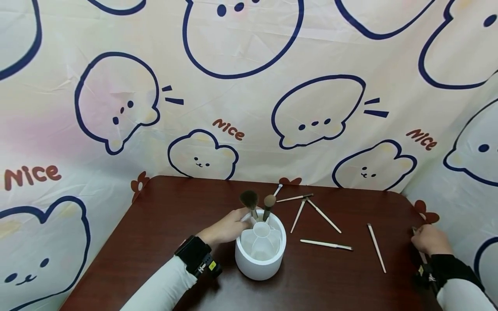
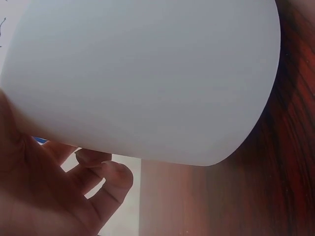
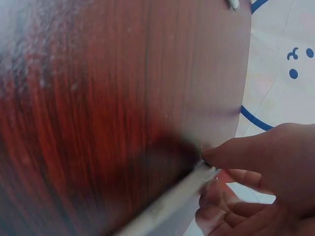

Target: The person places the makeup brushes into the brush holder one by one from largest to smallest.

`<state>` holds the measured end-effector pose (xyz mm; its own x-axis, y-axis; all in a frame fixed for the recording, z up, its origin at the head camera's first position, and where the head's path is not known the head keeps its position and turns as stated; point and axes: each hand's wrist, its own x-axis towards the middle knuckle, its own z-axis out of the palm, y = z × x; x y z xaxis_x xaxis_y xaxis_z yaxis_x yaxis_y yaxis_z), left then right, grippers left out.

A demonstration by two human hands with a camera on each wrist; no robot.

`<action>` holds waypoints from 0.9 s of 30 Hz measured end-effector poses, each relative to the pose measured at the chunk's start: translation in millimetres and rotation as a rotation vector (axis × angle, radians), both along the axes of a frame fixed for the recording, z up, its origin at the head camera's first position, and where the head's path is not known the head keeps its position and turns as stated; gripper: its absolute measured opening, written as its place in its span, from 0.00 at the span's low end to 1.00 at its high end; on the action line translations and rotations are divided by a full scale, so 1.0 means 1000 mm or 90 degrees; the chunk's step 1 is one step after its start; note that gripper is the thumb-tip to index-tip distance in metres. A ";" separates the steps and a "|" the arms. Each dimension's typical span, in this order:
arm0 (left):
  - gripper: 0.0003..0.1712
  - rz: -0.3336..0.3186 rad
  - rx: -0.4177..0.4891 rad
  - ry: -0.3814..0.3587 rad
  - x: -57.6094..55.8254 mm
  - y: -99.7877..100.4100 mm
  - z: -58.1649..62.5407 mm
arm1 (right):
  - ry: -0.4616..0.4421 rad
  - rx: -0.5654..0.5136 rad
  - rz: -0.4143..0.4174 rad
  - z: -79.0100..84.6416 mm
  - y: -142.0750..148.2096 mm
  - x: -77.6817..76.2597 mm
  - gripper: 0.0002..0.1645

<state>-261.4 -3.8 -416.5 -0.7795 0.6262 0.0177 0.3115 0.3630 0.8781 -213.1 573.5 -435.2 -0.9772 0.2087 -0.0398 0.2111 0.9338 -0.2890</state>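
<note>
My left hand (image 1: pixel 229 225) grips the upper left side of a round white brush holder (image 1: pixel 254 265), which is divided into compartments. In the left wrist view the holder's smooth wall (image 2: pixel 147 83) fills most of the picture, with bent fingers (image 2: pixel 115 179) beside it. A large dark fluffy makeup brush (image 1: pixel 249 199) and a rounder brown-tipped makeup brush (image 1: pixel 269 201) stand bristles up at the holder's back. At the table's right edge, my right hand (image 1: pixel 432 239) pinches a pale-handled makeup brush (image 3: pixel 162 209) near one end, low over the tabletop.
Several slim white-handled brushes lie on the dark wooden table (image 1: pixel 175 203): a crossing group with one brush (image 1: pixel 324 215) to the holder's right, one brush (image 1: pixel 326 245) nearer, another (image 1: pixel 376 248) farther right. A cartoon-printed cloth (image 1: pixel 249 103) hangs behind and at both sides.
</note>
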 end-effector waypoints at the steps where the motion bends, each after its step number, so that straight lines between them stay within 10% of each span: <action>1: 0.29 0.000 -0.001 0.002 0.000 0.000 0.000 | 0.015 -0.003 -0.003 0.000 -0.001 0.001 0.18; 8: 0.29 0.007 0.004 0.010 -0.001 0.002 -0.001 | 0.141 -0.014 -0.042 0.021 -0.018 -0.002 0.10; 13: 0.30 0.017 -0.003 0.011 0.000 0.002 -0.002 | 0.235 -0.039 -0.032 0.059 -0.063 -0.010 0.26; 22: 0.30 0.018 0.004 -0.011 0.002 0.001 0.000 | 0.450 -0.113 0.099 0.119 -0.185 -0.006 0.17; 27: 0.30 0.014 0.008 -0.008 0.002 0.002 -0.002 | 0.468 -0.211 0.196 0.144 -0.239 0.003 0.11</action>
